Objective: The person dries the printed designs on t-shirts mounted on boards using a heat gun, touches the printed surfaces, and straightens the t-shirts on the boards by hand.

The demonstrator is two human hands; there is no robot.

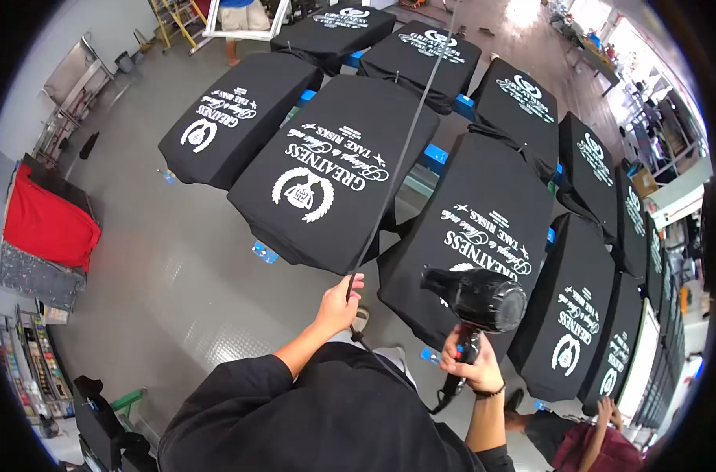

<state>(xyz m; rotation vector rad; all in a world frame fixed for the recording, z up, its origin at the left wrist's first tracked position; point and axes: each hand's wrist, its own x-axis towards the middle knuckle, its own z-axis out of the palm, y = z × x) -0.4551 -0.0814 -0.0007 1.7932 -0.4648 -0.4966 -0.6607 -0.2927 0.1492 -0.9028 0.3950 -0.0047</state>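
Observation:
My right hand (pixel 471 360) is wrapped round the handle of a black hair dryer (pixel 488 299), its nozzle pointing left over a printed shirt. In my left hand (pixel 341 303), the fingers close on the dryer's black power cord (pixel 405 149), which runs taut up out of view. Below the dryer lies a black T-shirt (pixel 460 189) with white lettering, stretched over a flat board and partly hidden by the dryer. Just ahead of my left hand, another black T-shirt (pixel 326 157) shows its white wreath print in full.
More black printed shirts (pixel 236 114) sit on boards around the rows, with blue brackets (pixel 435 157) between. A person in a maroon top (pixel 602 448) works at lower right; another stands behind a white frame (pixel 244 23). Red cloth (pixel 47 224) lies at left above the grey floor (pixel 161 259).

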